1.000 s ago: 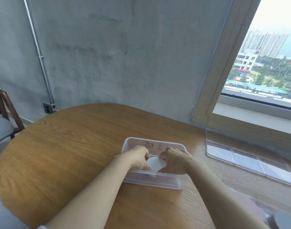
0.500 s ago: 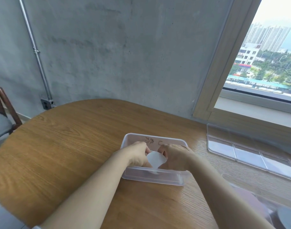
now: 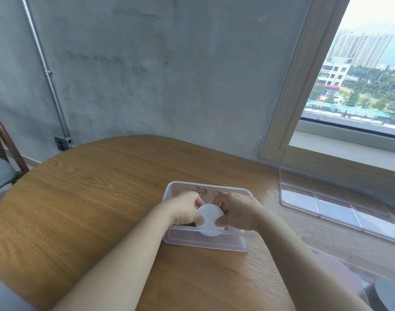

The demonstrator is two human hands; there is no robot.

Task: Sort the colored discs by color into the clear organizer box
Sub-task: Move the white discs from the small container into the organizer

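A white disc [image 3: 210,217] stands between both hands inside a clear plastic tub [image 3: 205,242] on the wooden table [image 3: 91,198]. My left hand [image 3: 186,208] grips the disc's left edge with curled fingers. My right hand [image 3: 235,212] pinches its right edge. A sliver of something reddish shows behind the right fingers. The tub's contents are mostly hidden by the hands. A clear organizer box [image 3: 340,207] with several compartments lies at the right, near the window.
Another clear container [image 3: 371,286] with a grey round thing sits at the bottom right corner. A chair [image 3: 3,158] stands at the left beyond the table's rounded edge. A concrete wall and window sill lie behind.
The view has shifted slightly. Both hands have lifted the white disc a little higher in the tub, and more of its face now shows.
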